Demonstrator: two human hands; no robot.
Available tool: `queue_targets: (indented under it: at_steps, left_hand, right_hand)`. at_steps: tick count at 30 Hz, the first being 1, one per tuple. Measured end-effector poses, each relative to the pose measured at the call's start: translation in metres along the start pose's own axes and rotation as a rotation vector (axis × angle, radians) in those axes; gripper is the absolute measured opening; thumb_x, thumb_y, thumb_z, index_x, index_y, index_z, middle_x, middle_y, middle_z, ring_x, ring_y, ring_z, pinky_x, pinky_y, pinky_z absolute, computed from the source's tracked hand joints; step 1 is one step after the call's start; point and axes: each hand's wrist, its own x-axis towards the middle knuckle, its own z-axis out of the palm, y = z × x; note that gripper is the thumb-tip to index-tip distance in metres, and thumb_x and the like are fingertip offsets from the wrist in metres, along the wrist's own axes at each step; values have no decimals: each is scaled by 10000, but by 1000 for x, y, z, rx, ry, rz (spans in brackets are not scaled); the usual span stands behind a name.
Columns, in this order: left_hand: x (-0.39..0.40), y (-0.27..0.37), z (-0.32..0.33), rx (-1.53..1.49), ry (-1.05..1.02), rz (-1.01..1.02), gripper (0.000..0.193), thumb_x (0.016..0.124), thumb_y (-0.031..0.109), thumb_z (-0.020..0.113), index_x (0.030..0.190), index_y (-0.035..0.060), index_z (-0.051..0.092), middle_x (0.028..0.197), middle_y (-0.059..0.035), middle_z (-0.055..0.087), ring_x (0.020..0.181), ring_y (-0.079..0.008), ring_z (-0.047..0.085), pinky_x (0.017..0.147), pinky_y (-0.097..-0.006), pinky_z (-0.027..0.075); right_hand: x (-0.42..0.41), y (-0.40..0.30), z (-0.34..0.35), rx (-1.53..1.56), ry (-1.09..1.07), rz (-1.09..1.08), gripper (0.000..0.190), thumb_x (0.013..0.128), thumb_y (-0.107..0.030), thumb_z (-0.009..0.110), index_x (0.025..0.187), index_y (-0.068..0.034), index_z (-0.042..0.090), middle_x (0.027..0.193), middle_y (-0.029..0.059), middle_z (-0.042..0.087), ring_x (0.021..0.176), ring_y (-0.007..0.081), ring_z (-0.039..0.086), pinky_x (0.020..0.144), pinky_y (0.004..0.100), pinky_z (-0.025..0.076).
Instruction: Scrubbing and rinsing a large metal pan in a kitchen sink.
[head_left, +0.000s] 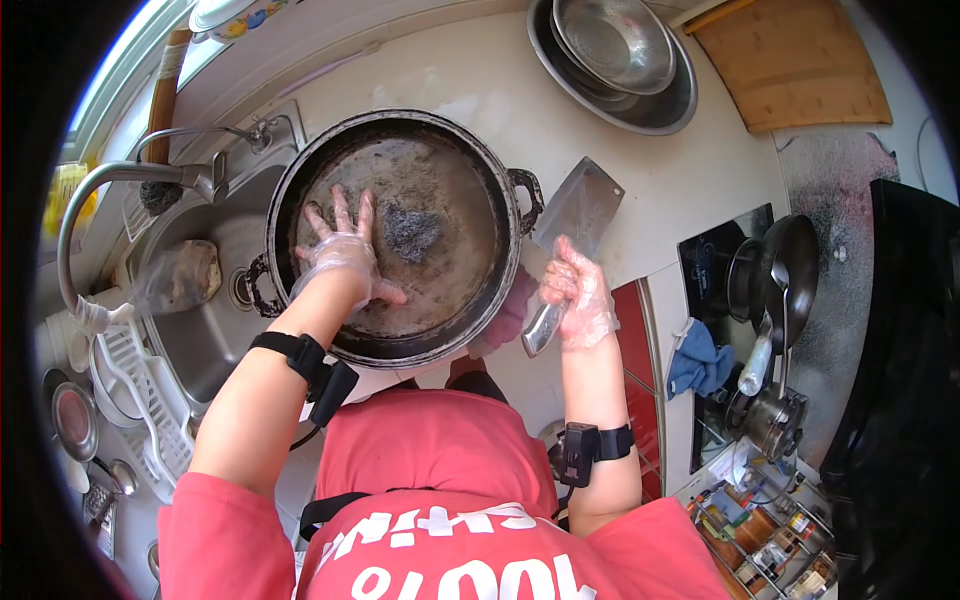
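Note:
In front of me stands a large round black pan (465, 292) with two side handles, its inside stained grey-brown. My left hand (345, 251), in a clear plastic glove, lies with spread fingers over the pan's inside. Just right of those fingers rests a grey steel-wool scrubber (410, 231), apart from the hand. To the right of the pan, my gloved right hand (574, 292) grips a metal-handled cleaver (581, 202). The broad blade points away from me above the light counter, beside the pan's right handle (526, 199).
A steel sink (184, 341) with a faucet (120, 172) and a plastic bag (180, 276) is at left. Nested metal bowls (615, 45) and a wooden board (795, 67) stand far right. A cooktop (724, 232) holds a wok (799, 277). A white dish rack (146, 405) sits lower left.

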Motion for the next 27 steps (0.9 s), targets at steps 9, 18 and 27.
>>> queue_targets:
  at_steps: [9, 18, 27]
  left_hand:
    - [3, 5, 1, 16, 15, -9, 1581, 398, 578, 924, 1549, 273, -115, 1604, -126, -209, 1445, -509, -83, 1052, -732, 257]
    - [3, 5, 1, -10, 35, 14, 1592, 388, 570, 928, 1549, 264, -118, 1604, -139, -199, 1439, -521, -90, 1047, -739, 255]
    - [-2, 7, -4, 17, 0, -1, 1594, 403, 547, 933, 1548, 217, -125, 1596, -177, -196, 1445, -510, -72, 1058, -714, 271]
  right_hand:
    - [16, -17, -7, 158, -135, 147, 233, 959, -211, 613, 768, -178, 485, 538, -94, 295, 402, 31, 279, 393, 211, 305]
    - [31, -31, -4, 251, -220, 297, 257, 951, -202, 624, 747, -178, 470, 535, -105, 293, 391, 19, 283, 397, 208, 325]
    - [22, -38, 5, -40, -107, 194, 352, 933, -225, 657, 689, -199, 404, 518, -104, 294, 382, 27, 284, 392, 215, 311]
